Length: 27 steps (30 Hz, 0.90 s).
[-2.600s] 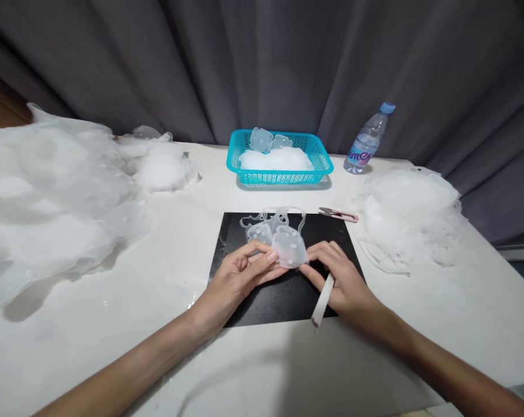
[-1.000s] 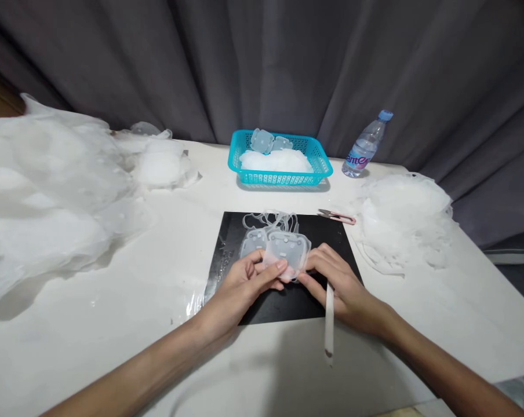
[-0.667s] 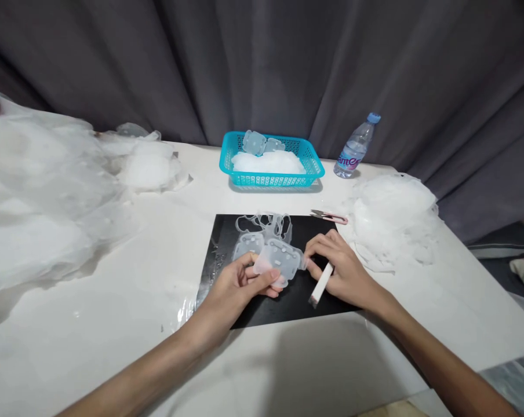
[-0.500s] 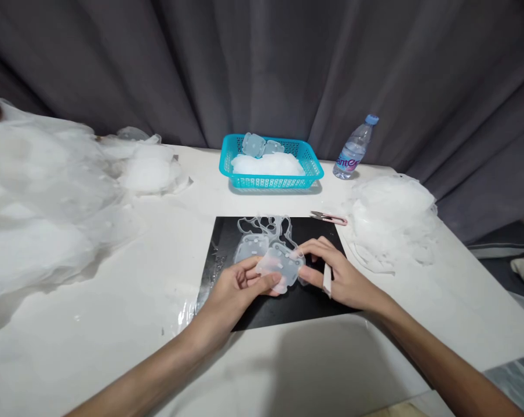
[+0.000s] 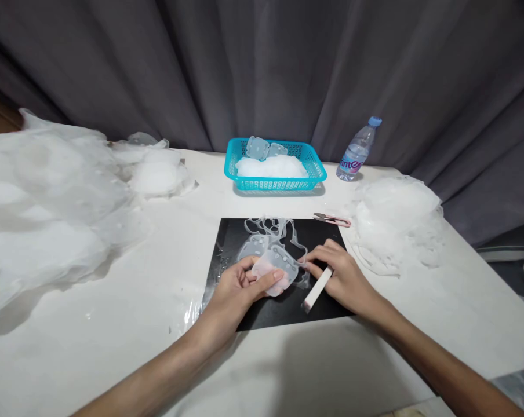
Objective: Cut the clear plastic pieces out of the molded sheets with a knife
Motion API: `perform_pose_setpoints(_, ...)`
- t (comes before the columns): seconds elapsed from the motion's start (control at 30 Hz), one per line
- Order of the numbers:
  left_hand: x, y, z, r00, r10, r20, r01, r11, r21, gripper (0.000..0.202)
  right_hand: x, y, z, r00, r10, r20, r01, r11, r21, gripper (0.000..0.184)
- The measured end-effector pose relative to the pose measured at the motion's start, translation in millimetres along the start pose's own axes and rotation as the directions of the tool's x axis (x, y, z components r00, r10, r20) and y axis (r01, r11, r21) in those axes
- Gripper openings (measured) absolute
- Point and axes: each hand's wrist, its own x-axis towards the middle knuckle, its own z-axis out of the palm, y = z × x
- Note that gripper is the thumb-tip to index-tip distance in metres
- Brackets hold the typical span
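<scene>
In my left hand is a translucent, soft-looking moulded sheet with rounded corners and small round bumps or holes, gripped between thumb and fingers. My right hand is closed at its right edge, fingertips pinching a thin translucent strip. A white stick-like tool is also held in that hand, its dark end pointing down and left. Behind lies a similar translucent piece, with curly offcut strips beyond it. All this is over a black mat.
A blue basket at the back holds white and translucent pieces. Right of it stands a water bottle. Pink-handled thread snips lie at the mat's far right corner. Piles of translucent material sit left and right.
My right hand has drawn slightly away from the sheet, with a strip at its fingertips. The white tool has swung out and now shows at greater length. The view has shifted slightly.
</scene>
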Motion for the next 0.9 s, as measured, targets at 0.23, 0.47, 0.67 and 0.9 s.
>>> perform_pose_setpoints(0.23, 5, 4, -12.2, 0.996, 0.016, 0.088, -0.035, 0.976, 0.215, 0.048, 8, -7, -30, 0.986, 0.168, 0.026, -0.169, 0.982, 0.086, 0.017)
perform_pose_setpoints(0.47, 10, -4, -23.2, 0.962, 0.213, 0.167, -0.271, 0.782, 0.561, 0.030, 46, -13, -7, 0.967, 0.160, 0.197, -0.178, 0.981, 0.076, 0.026)
perform_pose_setpoints(0.67, 10, 1, -23.3, 0.879, 0.446, 0.171, -0.418, 0.545, 0.727, 0.020, 77, -12, 14, 0.938, 0.217, 0.271, -0.314, 0.864, 0.395, 0.039)
perform_pose_setpoints(0.9, 13, 8, -25.3, 0.820, 0.522, 0.233, -0.502, 0.462, 0.732, 0.020, 93, -20, 12, 0.867, 0.235, 0.439, -0.460, 0.716, 0.525, 0.048)
